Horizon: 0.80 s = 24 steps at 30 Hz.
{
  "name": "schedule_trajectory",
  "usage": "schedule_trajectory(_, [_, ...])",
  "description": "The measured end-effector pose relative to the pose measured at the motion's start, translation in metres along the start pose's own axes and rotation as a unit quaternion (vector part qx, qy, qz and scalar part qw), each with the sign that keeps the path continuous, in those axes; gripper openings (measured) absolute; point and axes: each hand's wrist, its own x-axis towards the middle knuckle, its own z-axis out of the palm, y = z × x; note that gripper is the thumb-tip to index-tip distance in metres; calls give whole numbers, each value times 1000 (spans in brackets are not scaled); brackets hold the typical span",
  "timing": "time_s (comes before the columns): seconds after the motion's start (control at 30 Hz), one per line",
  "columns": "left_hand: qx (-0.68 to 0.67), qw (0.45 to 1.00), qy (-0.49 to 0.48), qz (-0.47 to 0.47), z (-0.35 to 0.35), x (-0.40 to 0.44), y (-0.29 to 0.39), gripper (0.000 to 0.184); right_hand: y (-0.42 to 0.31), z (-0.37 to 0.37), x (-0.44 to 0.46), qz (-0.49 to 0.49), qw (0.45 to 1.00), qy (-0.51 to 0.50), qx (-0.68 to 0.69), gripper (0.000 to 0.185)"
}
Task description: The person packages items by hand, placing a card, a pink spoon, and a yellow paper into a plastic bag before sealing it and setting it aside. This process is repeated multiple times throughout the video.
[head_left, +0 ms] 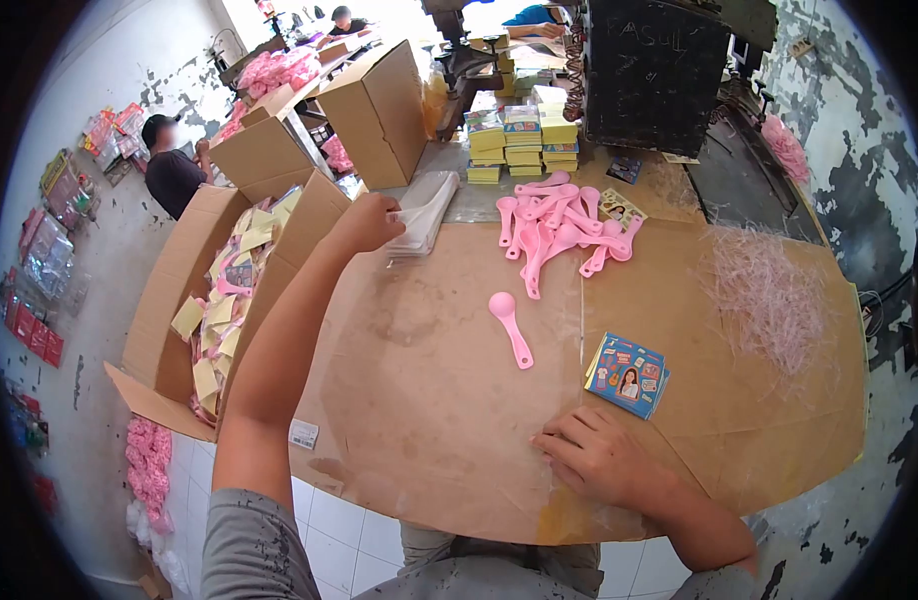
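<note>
Reaching forward, my left hand (371,222) pinches the edge of a clear plastic bag at the top of a stack of plastic bags (431,205). My right hand (601,455) lies on the cardboard-covered table, fingers loosely bent and holding nothing. Just beyond it is a small stack of blue printed cards (627,375). A single pink scoop (510,330) lies in the middle of the cardboard. Farther back, more pink scoops (554,225) are heaped together.
At left stands an open carton (169,290) of bagged pieces with yellowish cards. Stacks of cards (524,140) sit behind the scoops, below a black machine (644,75). Plastic shreds (769,290) cover the right side. Another person (174,170) is at far left.
</note>
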Motion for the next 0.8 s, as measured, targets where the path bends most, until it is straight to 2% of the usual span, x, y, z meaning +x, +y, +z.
schedule_trajectory(0.03, [-15, 1000, 2, -11, -3, 1, -4, 37, 0, 0, 0, 1, 1000, 2, 2, 28])
schedule_trajectory(0.13, [-47, 993, 104, -38, -18, 7, -18, 38, 0, -1, 1, 3, 1000, 5, 4, 24])
schedule_trajectory(0.23, [-100, 987, 98, -81, -69, -8, -1, 37, 0, -1, 1, 0, 1000, 3, 13, 24])
schedule_trajectory(0.33, [-310, 944, 50, -104, -105, -28, 10, 32, -2, -3, 1, -2, 1000, 5, 14, 25])
schedule_trajectory(0.43, [-381, 919, 4, -107, -147, -73, 30, 25, -2, -2, 1, -12, 1000, 14, 14, 24])
schedule_trajectory(0.5, [-501, 854, -32, -136, -171, -131, 38, 22, -4, -3, 0, -17, 1000, 15, 12, 24])
schedule_trajectory(0.57, [-556, 822, -44, -117, -170, -173, 39, 18, -5, -5, 0, -18, 1000, 15, 10, 24])
schedule_trajectory(0.63, [-607, 768, -22, -201, -167, -215, 80, 17, -8, -5, 1, -17, 1000, 18, 5, 24])
schedule_trajectory(0.7, [-656, 723, -95, -194, -145, -246, 82, 20, -8, -5, 1, -13, 1000, 14, 1, 24])
schedule_trajectory(0.8, [-649, 704, -168, -235, -112, -268, 131, 29, -10, -5, 3, -6, 1000, 15, -3, 25])
